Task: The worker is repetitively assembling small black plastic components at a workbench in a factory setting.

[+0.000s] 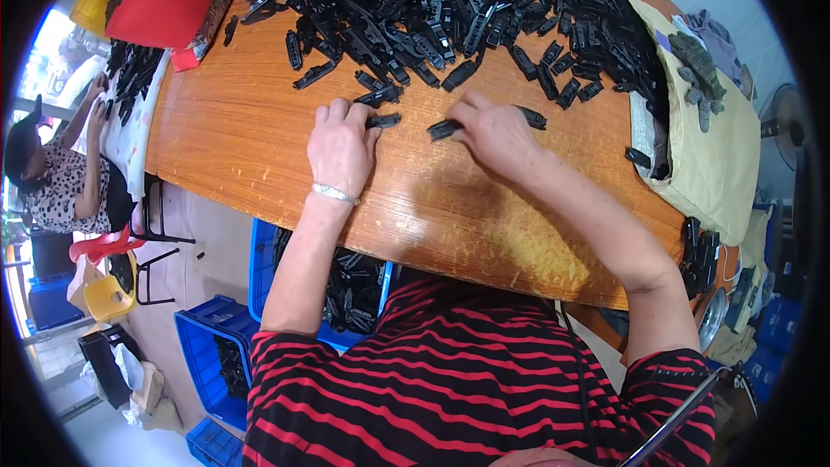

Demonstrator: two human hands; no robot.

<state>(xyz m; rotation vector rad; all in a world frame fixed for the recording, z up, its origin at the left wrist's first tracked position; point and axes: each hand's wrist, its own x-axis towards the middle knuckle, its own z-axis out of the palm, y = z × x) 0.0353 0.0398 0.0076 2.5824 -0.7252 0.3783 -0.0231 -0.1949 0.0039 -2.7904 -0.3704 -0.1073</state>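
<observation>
My left hand [339,149], with a bracelet at the wrist, is curled over the table around a small black plastic part [386,121]; one end sticks out past the thumb side. My right hand [503,140] pinches another black plastic part [444,130] between thumb and fingers, just right of the left one. The two parts are apart, a short gap between them. Beside the right hand's knuckles lies a further dark part [533,118], partly hidden by the hand. Just beyond the left hand, loose black parts [377,88] lie at the edge of a large pile [406,9].
The wooden table [233,130] curves towards me. A red bag [164,0] stands at far left, a beige sack [713,147] with grey gloves [699,65] at right. Blue crates [199,355] with black parts sit below the left edge. Another person [69,173] works at left.
</observation>
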